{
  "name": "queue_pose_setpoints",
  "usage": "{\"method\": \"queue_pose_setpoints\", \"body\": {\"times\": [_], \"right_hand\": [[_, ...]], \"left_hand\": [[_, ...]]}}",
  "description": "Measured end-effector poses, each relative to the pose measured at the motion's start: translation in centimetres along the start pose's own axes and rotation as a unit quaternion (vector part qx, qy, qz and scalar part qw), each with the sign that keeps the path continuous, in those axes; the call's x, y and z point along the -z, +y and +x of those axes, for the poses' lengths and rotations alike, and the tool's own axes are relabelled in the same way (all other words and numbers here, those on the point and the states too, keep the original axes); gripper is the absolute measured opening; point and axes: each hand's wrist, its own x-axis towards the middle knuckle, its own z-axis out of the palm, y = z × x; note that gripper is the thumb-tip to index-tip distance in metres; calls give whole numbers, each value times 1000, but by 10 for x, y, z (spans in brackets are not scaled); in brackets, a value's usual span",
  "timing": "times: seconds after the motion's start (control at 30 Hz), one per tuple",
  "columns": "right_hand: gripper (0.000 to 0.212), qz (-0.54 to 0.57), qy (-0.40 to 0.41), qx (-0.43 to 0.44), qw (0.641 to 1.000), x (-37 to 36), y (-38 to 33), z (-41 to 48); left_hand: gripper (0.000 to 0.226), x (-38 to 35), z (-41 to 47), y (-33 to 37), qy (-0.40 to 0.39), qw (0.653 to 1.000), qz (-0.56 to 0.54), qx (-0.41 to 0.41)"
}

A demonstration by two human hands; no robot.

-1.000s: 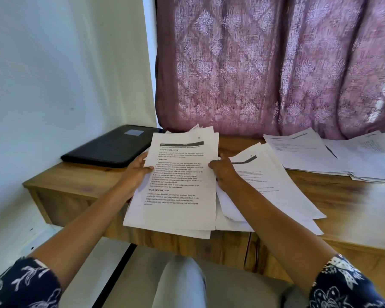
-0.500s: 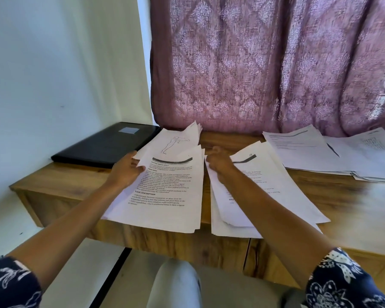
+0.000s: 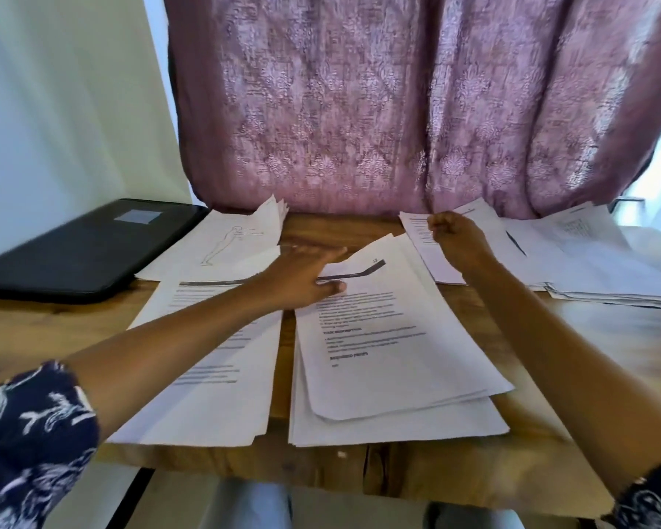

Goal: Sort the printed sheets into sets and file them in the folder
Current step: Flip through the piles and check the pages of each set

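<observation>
Printed sheets lie in piles on the wooden desk [image 3: 596, 360]. A left pile [image 3: 214, 360] and a middle pile [image 3: 394, 360] sit at the front edge. My left hand [image 3: 302, 276] reaches across the left pile, fingers straight, thumb resting on the top left corner of the middle pile. My right hand [image 3: 455, 238] is curled into a loose fist over a sheet [image 3: 432, 261] at the back right; I see nothing held in it. The black folder [image 3: 84, 250] lies shut at the far left.
A sheet with a line drawing of a figure [image 3: 229, 242] lies behind the left pile. More paper stacks [image 3: 596, 269] spread along the right back. A mauve curtain [image 3: 397, 108] hangs behind the desk, with a white wall [image 3: 54, 108] on the left.
The left hand let go of the left pile and reached right onto the middle pile. The right hand left the middle pile and moved back and right to the far sheet.
</observation>
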Motion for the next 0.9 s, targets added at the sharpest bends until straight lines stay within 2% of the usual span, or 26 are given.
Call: {"method": "queue_pose_setpoints", "body": {"times": [0.13, 0.23, 0.43, 0.53, 0.6, 0.7, 0.83, 0.9], "right_hand": [[37, 29, -81, 28, 996, -15, 15, -5], [45, 42, -77, 44, 995, -27, 21, -1], [55, 89, -103, -43, 990, -44, 27, -5], [57, 132, -113, -97, 980, -43, 22, -8], [61, 86, -105, -65, 989, -42, 21, -11], [63, -49, -101, 63, 992, -36, 19, -13], [45, -160, -138, 179, 961, -29, 25, -10], [42, -239, -193, 185, 933, -30, 33, -7]], "left_hand": [[73, -26, 32, 5, -42, 996, -71, 39], [69, -37, 49, 0, -31, 993, -91, 67], [68, -56, 60, -14, -65, 991, -94, 70], [66, -57, 62, -14, -55, 994, -83, 45], [68, -56, 60, -13, -46, 995, -81, 29], [66, -59, 58, -8, -69, 997, -43, 0], [58, -63, 57, -5, -111, 994, -12, -14], [57, -63, 57, -5, -124, 992, -4, -12]]}}
